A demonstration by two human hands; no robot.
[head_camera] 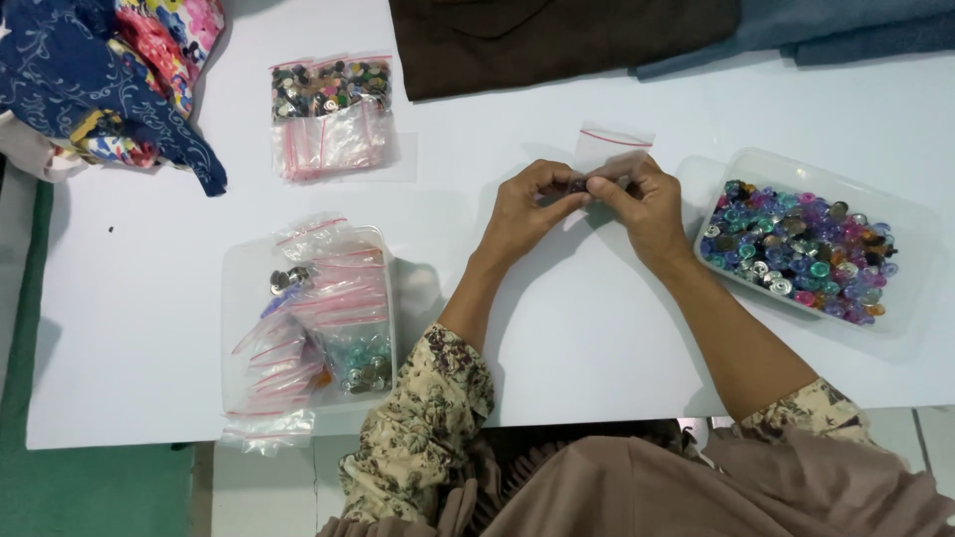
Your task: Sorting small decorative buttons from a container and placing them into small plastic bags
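Hands meet mid-table: left hand (525, 207) & right hand (642, 204) both pinch a small clear bag (609, 151), its red-striped end pointing away, long axis vertical; tub of buttons (808, 249) just right

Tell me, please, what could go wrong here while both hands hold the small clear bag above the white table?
1. The small clear bag is pinched only at its lower edge by the left hand and right hand, so buttons might slip out.
2. The open tub of coloured buttons sits close to the right forearm and could be nudged.
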